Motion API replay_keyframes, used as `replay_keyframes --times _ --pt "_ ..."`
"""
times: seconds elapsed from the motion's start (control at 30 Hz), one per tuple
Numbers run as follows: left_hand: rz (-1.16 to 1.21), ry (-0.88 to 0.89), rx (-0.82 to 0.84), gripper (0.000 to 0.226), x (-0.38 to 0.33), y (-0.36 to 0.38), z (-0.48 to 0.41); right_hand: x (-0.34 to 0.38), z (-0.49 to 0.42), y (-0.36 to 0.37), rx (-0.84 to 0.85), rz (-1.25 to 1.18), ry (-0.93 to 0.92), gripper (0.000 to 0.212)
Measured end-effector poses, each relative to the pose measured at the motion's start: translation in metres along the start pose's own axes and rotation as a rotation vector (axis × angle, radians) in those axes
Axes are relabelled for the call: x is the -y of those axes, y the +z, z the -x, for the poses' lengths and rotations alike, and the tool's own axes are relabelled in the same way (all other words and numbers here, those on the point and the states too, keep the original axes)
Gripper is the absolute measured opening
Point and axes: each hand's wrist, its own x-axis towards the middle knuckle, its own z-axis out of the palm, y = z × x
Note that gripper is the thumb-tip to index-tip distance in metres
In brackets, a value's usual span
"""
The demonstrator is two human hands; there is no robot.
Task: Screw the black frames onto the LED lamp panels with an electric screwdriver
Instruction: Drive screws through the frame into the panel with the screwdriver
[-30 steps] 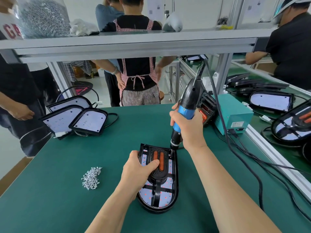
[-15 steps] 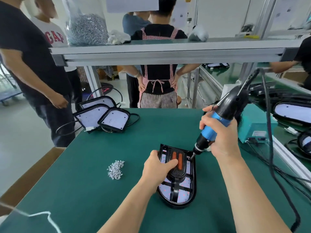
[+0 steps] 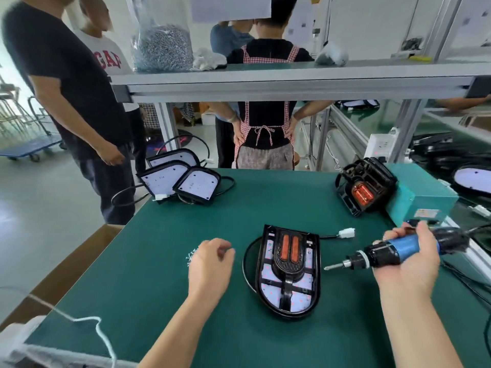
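**LED lamp panel flat between two hands**

A green table spreads under both hands. The panel, with its black frame on top, lies just right of the left hand. The right hand, palm up, grips an electric screwdriver, with the bit tip just beside the panel's edge. The left hand's fingers curl over a mostly hidden screw pile; whether they pinch a screw is unclear.

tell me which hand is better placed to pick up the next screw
Left. The left hand is right beside the screw pile and looks empty; the right hand grips the electric screwdriver across the lamp panel from it.
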Motion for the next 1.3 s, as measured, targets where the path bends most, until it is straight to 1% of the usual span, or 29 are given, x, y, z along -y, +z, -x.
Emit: replay_keyframes --times 0.07,0.13,0.2,0.3,0.43,0.57,0.73,0.83,0.93,1.07,1.13,1.3 --pt "-0.035 -0.044 -0.014 0.013 0.019 -0.011 -0.003 -0.002 -0.002 -0.011 -0.035 -0.018 0.074 0.021" --pt "-0.051 -0.066 -0.005 0.018 0.035 -0.019 -0.003 -0.004 -0.004 -0.018 -0.055 -0.018 0.151 0.025" --pt "-0.056 -0.052 0.002 0.023 0.044 -0.024 -0.003 -0.003 -0.006 -0.021 -0.064 -0.038 0.204 0.027" --pt "-0.036 0.003 0.013 0.027 0.048 -0.025 -0.002 0.001 -0.009 -0.027 -0.040 -0.094 0.227 0.028" --pt "-0.052 0.044 0.031 0.025 0.050 -0.024 -0.001 0.002 -0.010 -0.031 0.013 -0.094 0.238 0.036" --pt "-0.088 0.077 0.015 0.017 0.053 -0.022 -0.004 -0.001 -0.010 -0.032 0.000 -0.081 0.244 0.027" --pt "-0.156 0.155 -0.011 0.015 0.054 -0.021 -0.006 -0.002 -0.012 -0.035 -0.009 -0.087 0.231 0.027" --pt "-0.182 0.228 -0.079 0.010 0.051 -0.022 -0.003 -0.002 -0.011 -0.034 0.006 -0.084 0.205 0.026" --pt "-0.125 0.314 -0.176 0.010 0.046 -0.023 0.001 -0.003 -0.006 -0.030 -0.003 -0.068 0.187 0.026" --pt "-0.044 0.301 -0.193 0.013 0.036 -0.020 0.008 -0.006 0.003 -0.017 -0.081 -0.047 0.179 0.022" --pt "-0.034 0.280 -0.182 0.014 0.033 -0.017 0.006 -0.006 0.007 -0.010 -0.113 -0.059 0.145 0.019" --pt "-0.050 0.208 -0.147 0.014 0.036 -0.017 -0.004 -0.005 0.019 -0.001 -0.077 -0.022 0.108 0.012"
